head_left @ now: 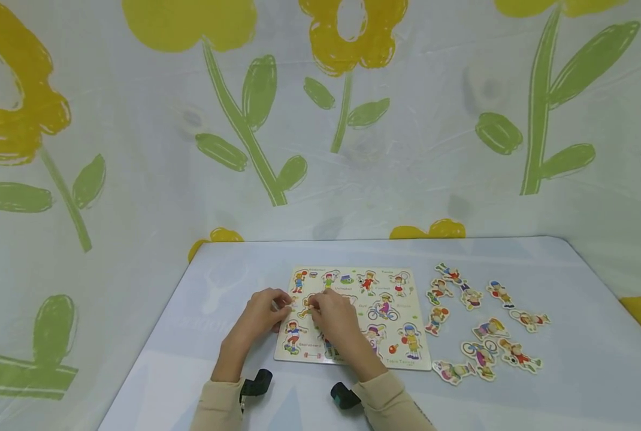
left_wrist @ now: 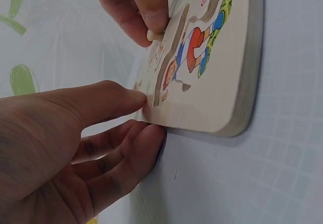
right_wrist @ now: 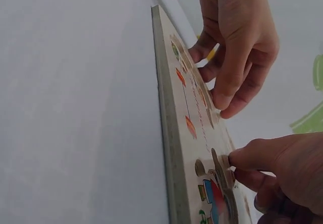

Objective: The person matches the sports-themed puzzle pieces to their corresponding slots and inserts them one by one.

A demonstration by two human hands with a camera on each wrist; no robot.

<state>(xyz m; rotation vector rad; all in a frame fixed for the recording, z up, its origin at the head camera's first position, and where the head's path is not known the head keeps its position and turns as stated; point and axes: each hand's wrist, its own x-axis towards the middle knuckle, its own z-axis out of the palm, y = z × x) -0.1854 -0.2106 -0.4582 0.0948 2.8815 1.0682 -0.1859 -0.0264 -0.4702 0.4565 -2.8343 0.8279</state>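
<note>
Board could slide if the left hand, pinching its left edge, slackens while the right hand pinches a small wooden piece over it.

The head view is looking forward and down from above the bare left hand and bare right hand, while both wrist views are facing them sideways, up close, sharing the pale rectangular wooden board.
</note>
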